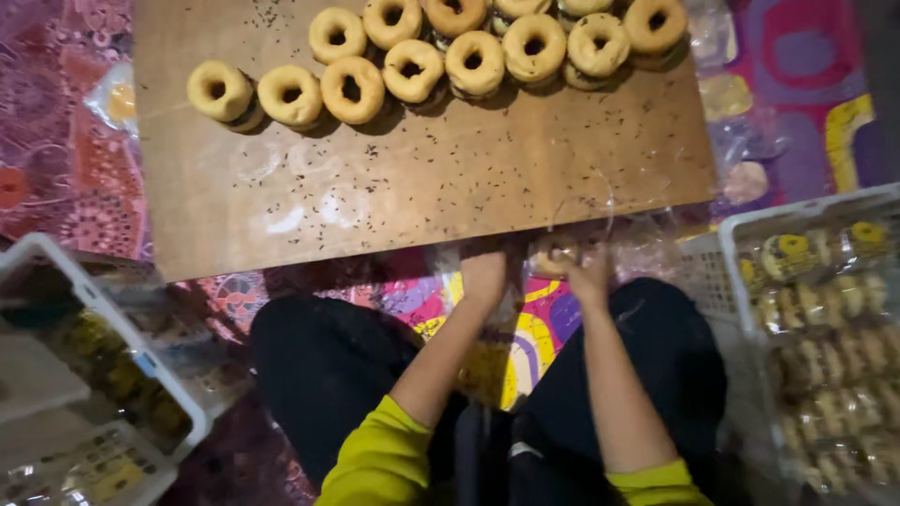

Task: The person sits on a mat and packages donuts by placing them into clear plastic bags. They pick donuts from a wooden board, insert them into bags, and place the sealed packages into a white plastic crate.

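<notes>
Clear plastic bag — doughnut at right hand fingertips.

1. Thirteen ring doughnuts lie on the board.
2. One more doughnut sits between the two hands.
3. Two white crates, one on the left and one on the right.
</notes>
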